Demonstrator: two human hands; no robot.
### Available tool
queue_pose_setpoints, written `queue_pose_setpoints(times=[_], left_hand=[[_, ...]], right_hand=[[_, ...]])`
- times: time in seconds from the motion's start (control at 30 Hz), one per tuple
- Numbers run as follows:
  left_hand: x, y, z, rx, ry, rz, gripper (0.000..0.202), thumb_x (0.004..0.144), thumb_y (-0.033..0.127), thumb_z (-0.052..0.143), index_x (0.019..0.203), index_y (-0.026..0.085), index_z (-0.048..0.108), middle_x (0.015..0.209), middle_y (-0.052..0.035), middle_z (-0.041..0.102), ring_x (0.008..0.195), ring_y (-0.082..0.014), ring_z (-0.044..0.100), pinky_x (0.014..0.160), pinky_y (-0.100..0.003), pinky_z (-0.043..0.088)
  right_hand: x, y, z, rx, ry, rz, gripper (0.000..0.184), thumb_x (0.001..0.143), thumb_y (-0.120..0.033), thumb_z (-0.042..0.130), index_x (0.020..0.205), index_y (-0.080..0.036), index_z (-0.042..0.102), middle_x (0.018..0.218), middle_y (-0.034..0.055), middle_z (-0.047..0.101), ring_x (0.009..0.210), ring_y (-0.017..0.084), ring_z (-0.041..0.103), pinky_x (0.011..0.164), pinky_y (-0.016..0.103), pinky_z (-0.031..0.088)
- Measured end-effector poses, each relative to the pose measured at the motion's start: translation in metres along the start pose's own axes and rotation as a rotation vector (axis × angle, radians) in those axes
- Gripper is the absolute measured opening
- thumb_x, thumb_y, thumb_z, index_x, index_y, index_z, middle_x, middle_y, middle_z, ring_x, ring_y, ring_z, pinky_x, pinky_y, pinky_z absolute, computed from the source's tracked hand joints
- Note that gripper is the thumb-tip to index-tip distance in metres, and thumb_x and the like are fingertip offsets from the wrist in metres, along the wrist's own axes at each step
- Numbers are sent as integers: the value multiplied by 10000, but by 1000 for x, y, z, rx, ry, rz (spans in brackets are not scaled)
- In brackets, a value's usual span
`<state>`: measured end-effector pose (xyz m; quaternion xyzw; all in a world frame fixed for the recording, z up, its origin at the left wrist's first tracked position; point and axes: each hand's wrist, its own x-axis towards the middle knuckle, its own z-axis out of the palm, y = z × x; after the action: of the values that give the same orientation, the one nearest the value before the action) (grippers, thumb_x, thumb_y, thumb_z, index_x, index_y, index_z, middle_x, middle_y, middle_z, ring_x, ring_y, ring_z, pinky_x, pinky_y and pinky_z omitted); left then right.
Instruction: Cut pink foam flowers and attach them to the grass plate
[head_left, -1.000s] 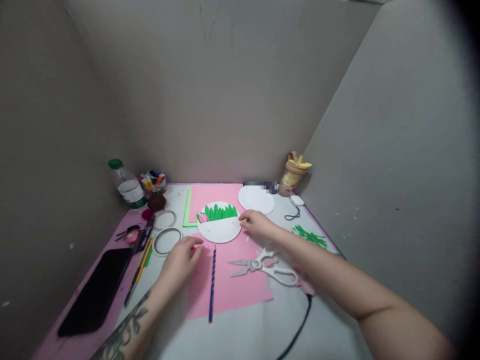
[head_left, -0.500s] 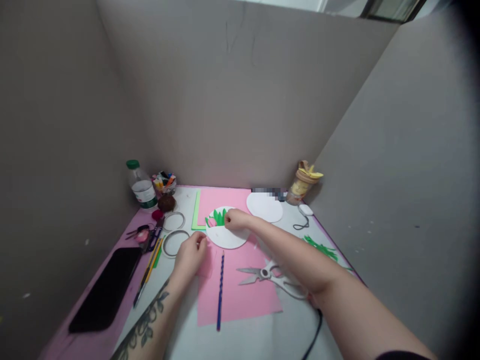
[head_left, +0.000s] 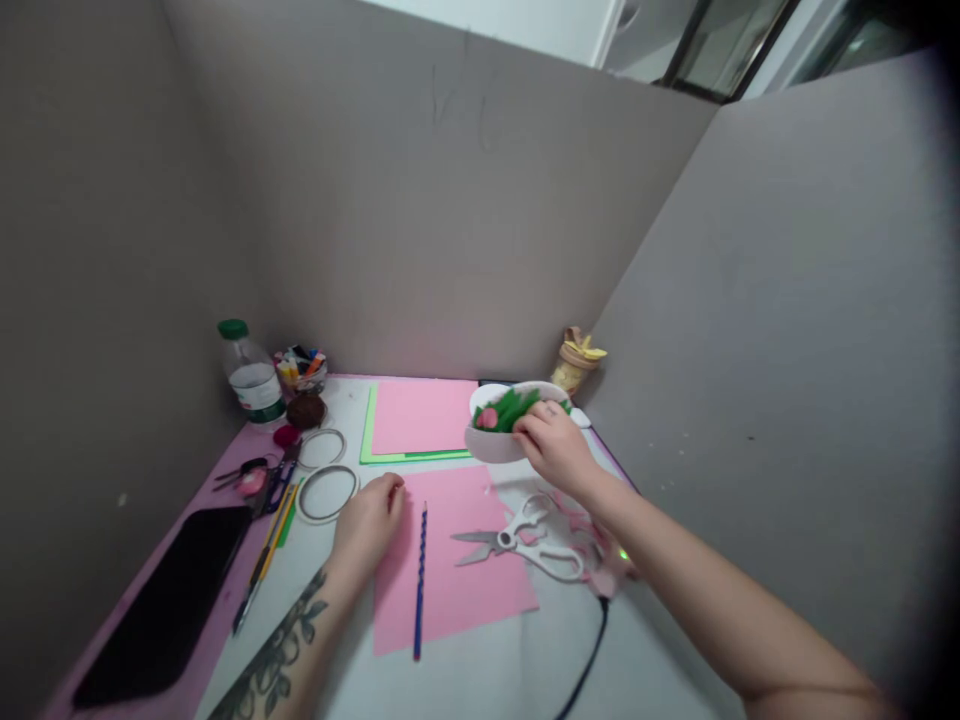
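My right hand (head_left: 555,448) grips a white paper circle (head_left: 495,446) with green paper grass blades and a small pink round piece on it. The circle is tilted and raised in front of another white paper circle (head_left: 484,398). My left hand (head_left: 370,520) rests at the left edge of a pink paper sheet (head_left: 465,600), its fingers curled together; what they hold, if anything, is hidden. On the sheet lies a dark blue pencil (head_left: 421,590). White-handled scissors (head_left: 508,541) lie with blades apart, partly on the sheet.
Tape rolls (head_left: 328,494), pencils (head_left: 274,540) and a black phone (head_left: 169,600) lie on the left. Behind them stands a bottle (head_left: 253,385). Pink and green sheets (head_left: 424,415) lie at the back. A pink device (head_left: 609,575) with a black cord sits right, near a jar (head_left: 571,370).
My right hand has lifted the white circle with the grass off the sheets and carried it right, tilting it. My left hand stays near the sheet's left edge. The view has turned right.
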<state>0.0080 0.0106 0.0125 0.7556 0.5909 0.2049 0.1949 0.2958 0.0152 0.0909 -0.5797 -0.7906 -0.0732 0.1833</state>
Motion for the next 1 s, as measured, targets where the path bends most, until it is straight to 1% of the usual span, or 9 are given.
queue_pose_setpoints(times=[0.07, 0.13, 0.27, 0.43, 0.5, 0.67, 0.77, 0.9, 1.0], left_hand=[[-2, 4, 3, 39, -2, 36, 246, 877, 264, 393, 958, 197, 615, 963, -71, 696, 892, -221, 628, 726, -288, 413], [-4, 7, 5, 48, 0, 58, 255, 880, 266, 390, 964, 197, 620, 993, -75, 692, 920, -222, 625, 752, -291, 415], [-7, 8, 6, 37, 2, 52, 260, 882, 278, 389, 961, 201, 625, 1015, -67, 690, 912, -217, 625, 759, -291, 416], [-10, 7, -1, 39, 31, 67, 247, 876, 259, 385, 909, 202, 623, 965, -56, 688, 890, -204, 615, 741, -279, 406], [-10, 8, -4, 64, 38, 49, 243, 876, 258, 380, 879, 204, 617, 932, -54, 686, 861, -199, 613, 708, -275, 399], [-9, 8, -11, 178, -45, -30, 264, 889, 284, 364, 860, 200, 613, 928, -75, 682, 851, -208, 620, 660, -281, 385], [-7, 3, -13, 204, -78, -74, 266, 881, 293, 380, 854, 188, 623, 921, -99, 685, 840, -224, 631, 635, -288, 386], [-6, -5, -18, 227, -122, -112, 245, 863, 298, 420, 831, 173, 629, 903, -115, 690, 827, -229, 645, 628, -284, 393], [-7, -9, -23, 232, -156, -124, 231, 854, 298, 432, 822, 180, 628, 875, -106, 697, 821, -232, 652, 620, -284, 397]], right_hand=[[-28, 5, -7, -137, 187, -73, 247, 900, -214, 456, 790, -153, 668, 806, 97, 591, 809, 229, 470, 764, 340, 364], [-46, 8, -8, -248, 288, -99, 250, 897, -206, 469, 758, -161, 671, 774, 89, 595, 769, 225, 460, 720, 332, 353], [-55, 7, -8, -320, 339, -83, 239, 894, -199, 483, 754, -171, 676, 761, 76, 601, 763, 225, 457, 704, 333, 341], [-37, -7, -7, -298, 316, -94, 219, 884, -209, 497, 763, -168, 675, 793, 88, 604, 790, 233, 454, 717, 339, 337], [-25, -14, -4, -261, 251, -73, 219, 886, -201, 485, 789, -164, 677, 831, 100, 609, 812, 239, 453, 734, 345, 335], [21, -28, 18, -97, -80, -44, 195, 858, -175, 488, 839, -140, 679, 906, 124, 616, 919, 254, 470, 801, 345, 340], [55, -35, 43, -18, -228, -130, 163, 802, -137, 528, 752, -157, 682, 830, 77, 641, 855, 202, 518, 790, 287, 359], [94, -42, 81, 77, -414, -213, 124, 717, -94, 576, 681, -152, 679, 753, 36, 664, 721, 152, 542, 667, 231, 371], [113, -46, 103, 142, -478, -228, 111, 687, -75, 591, 644, -139, 670, 668, 15, 654, 621, 128, 529, 588, 215, 358]])
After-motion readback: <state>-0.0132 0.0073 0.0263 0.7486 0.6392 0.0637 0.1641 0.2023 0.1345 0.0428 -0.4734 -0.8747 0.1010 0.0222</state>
